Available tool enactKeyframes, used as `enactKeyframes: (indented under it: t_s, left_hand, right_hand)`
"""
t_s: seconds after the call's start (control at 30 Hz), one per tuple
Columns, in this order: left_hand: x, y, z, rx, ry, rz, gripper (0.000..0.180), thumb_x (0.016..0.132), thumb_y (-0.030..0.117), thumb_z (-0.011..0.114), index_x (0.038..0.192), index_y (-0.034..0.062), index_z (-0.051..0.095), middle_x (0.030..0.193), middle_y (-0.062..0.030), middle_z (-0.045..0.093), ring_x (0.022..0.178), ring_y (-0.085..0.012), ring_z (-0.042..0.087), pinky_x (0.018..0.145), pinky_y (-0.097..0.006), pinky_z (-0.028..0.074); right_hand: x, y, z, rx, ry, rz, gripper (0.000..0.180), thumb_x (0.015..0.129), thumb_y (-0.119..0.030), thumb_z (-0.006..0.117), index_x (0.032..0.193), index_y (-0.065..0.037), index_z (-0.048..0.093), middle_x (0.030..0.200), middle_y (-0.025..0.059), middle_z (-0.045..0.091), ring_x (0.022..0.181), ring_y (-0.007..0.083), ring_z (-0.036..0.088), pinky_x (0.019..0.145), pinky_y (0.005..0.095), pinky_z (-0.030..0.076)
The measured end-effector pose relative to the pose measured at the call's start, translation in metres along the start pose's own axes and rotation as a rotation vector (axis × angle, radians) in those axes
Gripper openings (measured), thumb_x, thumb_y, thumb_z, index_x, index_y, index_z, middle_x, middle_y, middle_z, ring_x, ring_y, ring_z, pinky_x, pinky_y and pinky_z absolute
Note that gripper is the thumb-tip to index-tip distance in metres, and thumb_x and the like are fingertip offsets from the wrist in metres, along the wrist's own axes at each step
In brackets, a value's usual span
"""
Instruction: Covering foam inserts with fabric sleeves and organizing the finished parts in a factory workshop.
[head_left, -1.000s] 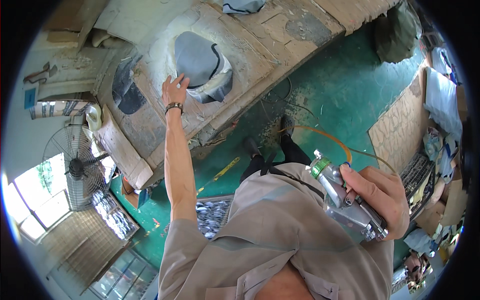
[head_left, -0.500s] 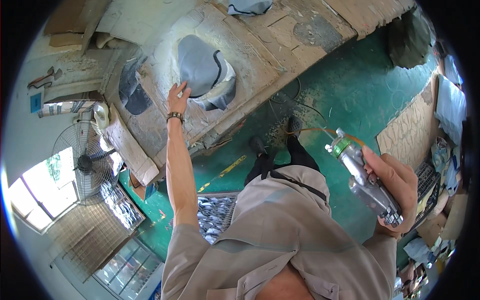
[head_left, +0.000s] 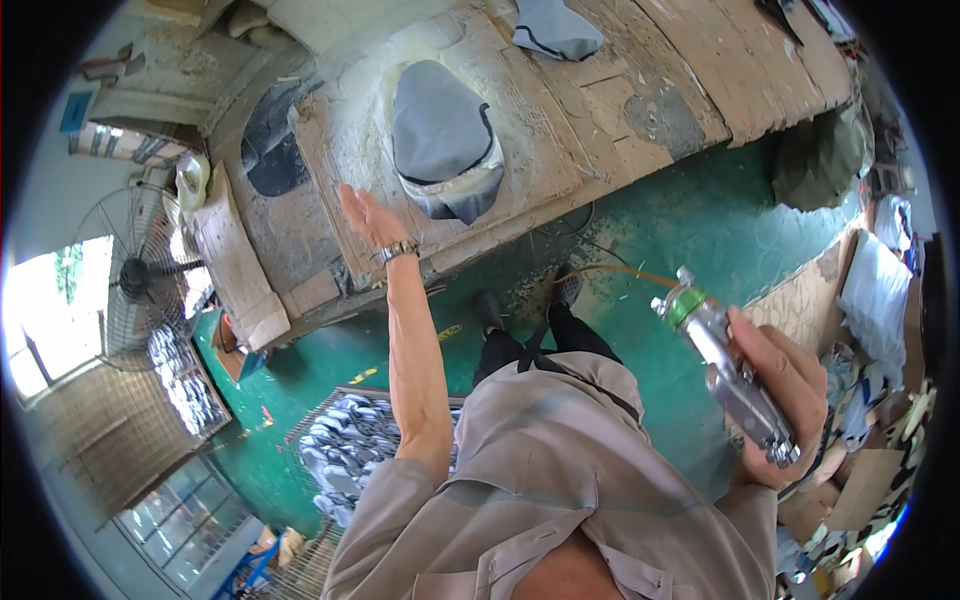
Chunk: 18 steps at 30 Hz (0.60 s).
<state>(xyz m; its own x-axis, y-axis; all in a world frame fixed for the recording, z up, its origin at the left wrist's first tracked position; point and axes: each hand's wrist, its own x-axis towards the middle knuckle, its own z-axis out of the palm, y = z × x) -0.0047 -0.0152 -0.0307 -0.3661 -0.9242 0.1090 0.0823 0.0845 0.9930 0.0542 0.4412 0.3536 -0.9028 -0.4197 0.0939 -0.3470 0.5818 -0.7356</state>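
Observation:
My right hand (head_left: 785, 375) is closed around a silver spray gun (head_left: 722, 350) with a green ring, held up at the right; an orange hose runs off its front end. My left hand (head_left: 370, 218) is over the table's near side with fingers stretched out and nothing in them. Just right of it, and apart from it, lies a stack of grey sheet pieces (head_left: 440, 125) with dark edging. Pale crusted residue coats the board (head_left: 350, 150) around the stack. Lower pieces with whitish surfaces stick out under the top one at the near side.
Another grey piece (head_left: 556, 30) lies farther back on the worn table (head_left: 660, 60). A dark grey piece (head_left: 275, 140) lies at the left. A standing fan (head_left: 140, 275) is at far left. Below my left arm, a rack (head_left: 345, 440) bears many small grey pieces. Boxes and scraps crowd the right.
My left hand has come off the grey stack, where its fingers touched the edge, and is now beside it. The spray gun stays in my right hand. The whole view has shifted somewhat.

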Motion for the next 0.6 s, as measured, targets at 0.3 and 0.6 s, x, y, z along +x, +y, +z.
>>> enactKeyframes:
  t_s: [0.3,0.6]
  left_hand:
    - [-0.100,-0.046,-0.167,0.134,-0.354,-0.275,0.026,0.105,0.018,0.064,0.129,0.0084,0.068,0.102,-0.0030,0.071,0.086,-0.0098,0.064,0.068,-0.024,0.052]
    - [-0.200,-0.169,-0.380,0.982,-0.715,-1.122,0.022,0.095,0.024,0.070,0.115,0.0136,0.071,0.093,-0.0021,0.073,0.079,-0.0169,0.070,0.064,-0.031,0.056]
  right_hand:
    - [0.030,-0.028,0.044,0.028,-0.133,-0.062,0.053,0.081,-0.018,0.076,0.131,0.001,0.070,0.081,0.0134,0.064,0.069,0.0208,0.063,0.064,0.0296,0.046]
    - [0.021,-0.053,0.034,-0.022,0.015,0.219,0.053,0.083,-0.013,0.075,0.133,0.003,0.068,0.115,0.0180,0.073,0.099,0.0240,0.070,0.091,0.0315,0.050]
